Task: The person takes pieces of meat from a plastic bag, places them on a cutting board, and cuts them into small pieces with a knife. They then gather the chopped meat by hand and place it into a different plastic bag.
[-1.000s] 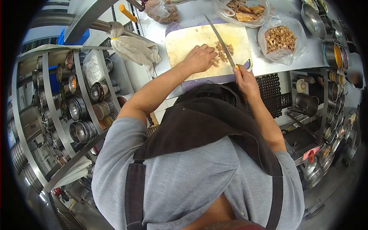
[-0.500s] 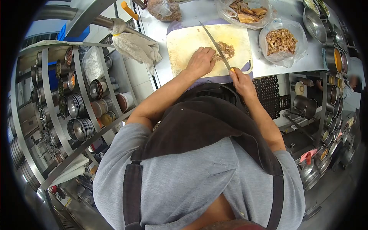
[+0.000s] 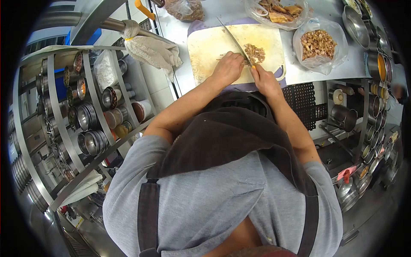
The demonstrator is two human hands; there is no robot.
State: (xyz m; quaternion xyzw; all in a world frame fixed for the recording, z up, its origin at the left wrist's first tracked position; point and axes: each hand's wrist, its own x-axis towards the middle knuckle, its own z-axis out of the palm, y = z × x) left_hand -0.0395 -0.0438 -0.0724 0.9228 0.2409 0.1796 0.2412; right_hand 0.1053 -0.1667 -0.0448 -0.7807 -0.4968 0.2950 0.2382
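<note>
"What does the right hand (image 3: 266,80) have?"

"It grasps the knife (image 3: 233,38) by the handle, at the near end. The blade slants away to the far left, with its tip out past the far edge of the cutting board (image 3: 205,49)."

"And the left hand (image 3: 230,67)?"

"Just left of the blade, low over the board, with its fingers bent in toward the knife. I cannot tell whether it pins anything – the fingertips are hidden."

"Where are the chopped pieces (image 3: 255,53)?"

"In a small brown heap on the right half of the board, just right of the blade. A few bits lie near the left hand too."

"What carries the board?"

"A metal bench (image 3: 176,34), with a purple layer (image 3: 197,25) showing under the board along its far edge."

"Anything else up there?"

"Three clear bags. The bag of diced pieces (image 3: 319,45) sits open to the right of the board; the bag of larger chunks (image 3: 282,12) stands beyond the far right corner; the bag of brown bits (image 3: 185,8) is at the far left."

"And at the sides?"

"On the left a pale towel (image 3: 147,51) hangs from a rail – stacked metal bowls (image 3: 96,142) fill the shelves beyond it. At the far right of the bench there is a steel bowl (image 3: 356,26)"
</note>
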